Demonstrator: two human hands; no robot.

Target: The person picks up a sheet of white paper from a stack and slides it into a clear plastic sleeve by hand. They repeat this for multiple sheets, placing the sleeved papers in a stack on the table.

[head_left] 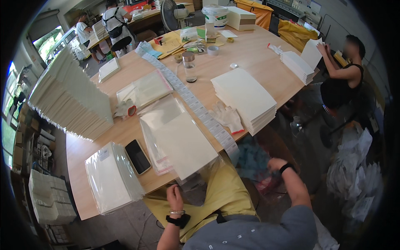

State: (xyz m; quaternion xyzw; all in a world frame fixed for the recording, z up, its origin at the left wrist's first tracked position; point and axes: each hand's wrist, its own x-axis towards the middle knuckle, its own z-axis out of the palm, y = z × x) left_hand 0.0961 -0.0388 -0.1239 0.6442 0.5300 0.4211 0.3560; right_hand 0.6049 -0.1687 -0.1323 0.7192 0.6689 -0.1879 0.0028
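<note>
My left hand (174,198) is closed just off the table's front edge, over my lap. Whether its fingers hold anything is hidden. A white board (185,143), partly in a clear plastic sleeve (156,152), lies at the edge above it. Out to the right, past the table edge, my right hand (276,164) is curled, and what it may grip does not show. Beside it hangs a blurred bluish sheet or bag (252,158). A long strip of printed labels (193,102) runs across the table and over the edge near that hand.
On the left stand a tall stack of wrapped boards (71,96), a smaller wrapped pile (112,177) and a phone (138,156). To the right are a white board stack (246,96) and a glove (227,116). A glass jar (189,68) stands mid-table. A co-worker (343,75) handles boards at right.
</note>
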